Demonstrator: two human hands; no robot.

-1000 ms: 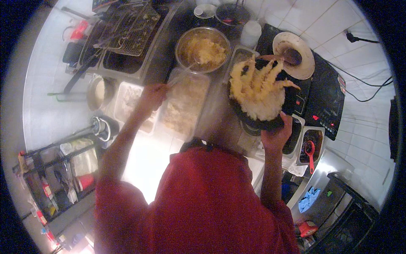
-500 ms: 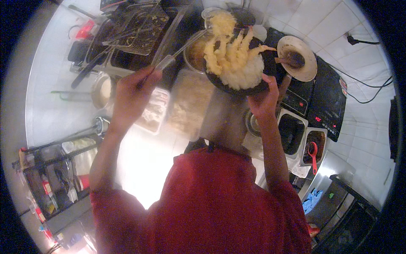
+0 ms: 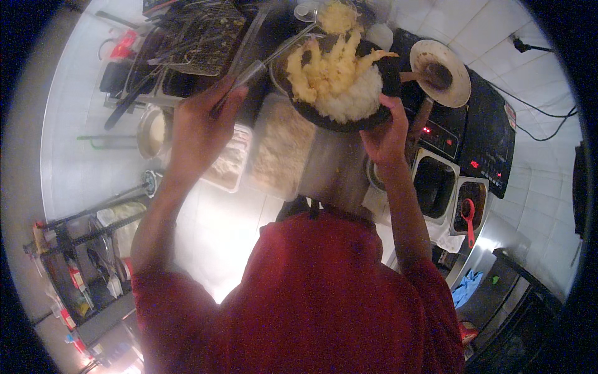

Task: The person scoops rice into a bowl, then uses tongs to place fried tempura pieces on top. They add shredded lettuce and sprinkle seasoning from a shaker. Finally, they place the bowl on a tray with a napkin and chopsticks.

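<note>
My left hand (image 3: 205, 128) is closed around long metal tongs (image 3: 283, 47), their pale grip showing past the fingers. Their far end reaches a shaggy golden fried piece (image 3: 339, 17) over the far rim of a dark bowl; whether the tips grip it is hard to see. My right hand (image 3: 385, 134) holds that dark bowl (image 3: 391, 81) by its near right rim, thumb on the edge. White rice (image 3: 352, 103) fills the bowl's near side, and several battered fried shrimp (image 3: 330, 65) lie across the rest, one tail over the right rim.
Trays of pale flour or crumbs (image 3: 280, 146) stand below the bowl. Wire fryer baskets (image 3: 208, 37) are at far left. A pale pan (image 3: 441, 75), induction hobs (image 3: 483, 146) and a sauce container (image 3: 476, 193) with a red spoon (image 3: 468, 221) stand right. A utensil rack (image 3: 93, 249) is at lower left.
The bowl and my right hand have shifted slightly left and away from me. The fried piece has moved a little up and right in view, staying near the far rim.
</note>
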